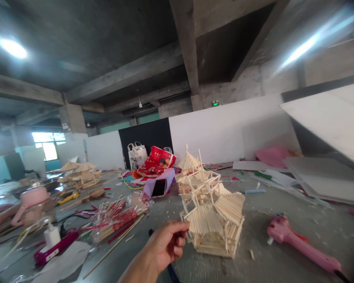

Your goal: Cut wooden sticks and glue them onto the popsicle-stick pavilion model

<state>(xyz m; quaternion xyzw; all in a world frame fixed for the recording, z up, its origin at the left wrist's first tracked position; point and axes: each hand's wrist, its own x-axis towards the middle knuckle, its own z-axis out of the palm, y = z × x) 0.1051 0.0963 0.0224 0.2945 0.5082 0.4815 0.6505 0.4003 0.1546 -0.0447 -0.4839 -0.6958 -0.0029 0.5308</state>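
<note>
A pavilion model (pixel 205 222) built of thin pale wooden sticks stands in front of me, with slatted roof panels and an open stick frame on its lower tier. My left hand (pixel 168 243) reaches in from the bottom, thumb and forefinger pinched at the left edge of the lower roof, other fingers curled. Behind this tier, a pointed stick roof (pixel 190 159) rises, partly overlapped by the frame. A pink glue gun (pixel 301 243) lies on the table to the right. My right hand is out of view.
Bundled sticks in plastic wrap (pixel 118 216), a purple power strip (pixel 56 247) and a phone (pixel 159 188) lie left of the model. More stick models (pixel 87 177) stand farther back. Another person's arm (pixel 0 220) shows at far left. White boards (pixel 327 177) lie at right.
</note>
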